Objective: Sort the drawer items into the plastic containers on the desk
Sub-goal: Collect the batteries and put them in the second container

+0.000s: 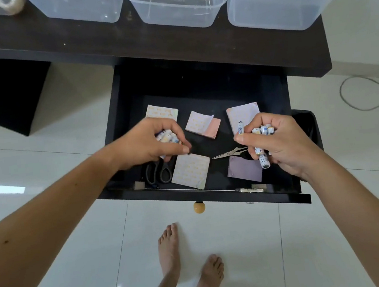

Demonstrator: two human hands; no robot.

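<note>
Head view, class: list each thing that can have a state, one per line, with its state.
Drawer: pulled open.
Middle container: upright, empty.
Right container: upright, no contents visible.
Left hand: gripping batteries.
Right hand: gripping batteries.
Black-handled scissors: lying in drawer, blades hidden.
Small scissors: lying in drawer, closed.
Middle sticky-note pad: top sheet curled up.

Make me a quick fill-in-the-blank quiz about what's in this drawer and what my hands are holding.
1. Both the left hand and the right hand grip small white ____.
2. The black-handled scissors lie in the open ____.
3. The number of clear plastic containers on the desk is ____.

Missing words: batteries; drawer; three
</note>
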